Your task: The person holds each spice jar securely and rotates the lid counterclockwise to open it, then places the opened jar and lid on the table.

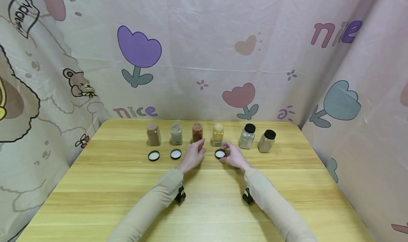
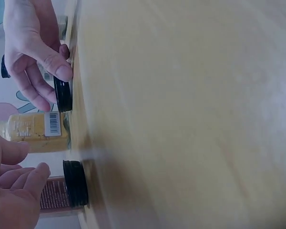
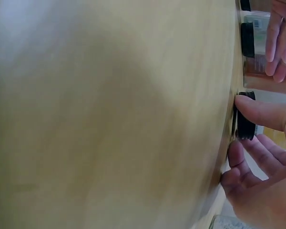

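My right hand (image 1: 235,156) pinches a black jar lid (image 1: 220,153) between thumb and fingers, low over the table. The lid's white inside faces up, and it is in front of an uncapped jar of yellow powder (image 1: 218,135). My left hand (image 1: 192,155), its fingers loosely bent and holding nothing, is before an uncapped jar of red-brown powder (image 1: 197,131). In the left wrist view, a second black lid (image 2: 75,183) lies on the table in front of that jar, beside the left fingers; in the head view the left hand hides it.
To the left stand an uncapped brown-powder jar (image 1: 154,136) and an uncapped pale-powder jar (image 1: 176,135), with black lids (image 1: 154,155) lying in front of them. Two jars with black caps, one whitish (image 1: 247,139) and one greyish-brown (image 1: 266,143), stand to the right. A printed curtain (image 1: 197,58) hangs behind the wooden table (image 1: 210,213).
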Motion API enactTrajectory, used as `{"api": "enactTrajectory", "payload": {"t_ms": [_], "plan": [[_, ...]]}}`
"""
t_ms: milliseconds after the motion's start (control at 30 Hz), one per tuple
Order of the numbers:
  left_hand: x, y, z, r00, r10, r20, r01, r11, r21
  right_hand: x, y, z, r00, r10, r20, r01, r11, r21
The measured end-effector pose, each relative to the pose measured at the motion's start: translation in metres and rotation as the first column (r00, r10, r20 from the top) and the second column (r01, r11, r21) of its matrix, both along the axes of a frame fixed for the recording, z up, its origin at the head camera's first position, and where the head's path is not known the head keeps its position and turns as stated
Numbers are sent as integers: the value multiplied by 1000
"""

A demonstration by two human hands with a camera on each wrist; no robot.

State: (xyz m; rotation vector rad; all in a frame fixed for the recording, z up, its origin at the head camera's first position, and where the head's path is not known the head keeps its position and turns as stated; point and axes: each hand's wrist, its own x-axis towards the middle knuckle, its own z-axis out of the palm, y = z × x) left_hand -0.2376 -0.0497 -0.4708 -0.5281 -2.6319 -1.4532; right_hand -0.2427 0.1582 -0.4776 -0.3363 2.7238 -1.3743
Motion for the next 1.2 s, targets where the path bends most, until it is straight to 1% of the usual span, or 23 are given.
{"api": "enactTrajectory", "payload": {"t_ms": [133,267,400,500,600,700,900,967,1067,1200], "plan": [[1,-1,0,1000,6,9,-6,1000,4,0,-4,1,999,-19,-26,20,999,29],[0,-1,-2,1000,4,-3,-4,1000,2,1,-5,2,998,-50,-24,51,998,41],[-1,-1,-3,1000,10,0,-10,1000,5,2,-4,2,998,-54,-21,55,998,43],[0,-4,-4,1000,21,6,-21,1000,1,3,-4,0,1000,-25,-8,25,1000,13],[1,-5,-6,1000,30,0,-30,1000,-9,5,-1,-2,1000,9,-2,-9,999,-39],[1,-3,-6,1000,28,-6,-28,1000,-11,8,6,-5,1000,10,-10,-11,997,-80],[1,0,-5,1000,17,7,-17,1000,14,16,16,-1,998,-57,4,57,989,-135],[2,1,-5,1000,14,13,-14,1000,26,19,19,0,997,-73,-4,72,986,-153],[3,2,-5,1000,8,28,-9,999,46,23,24,3,994,-105,-7,102,978,-180],[3,4,-6,1000,3,28,-5,998,65,27,29,4,988,-152,-9,146,963,-226]]}}
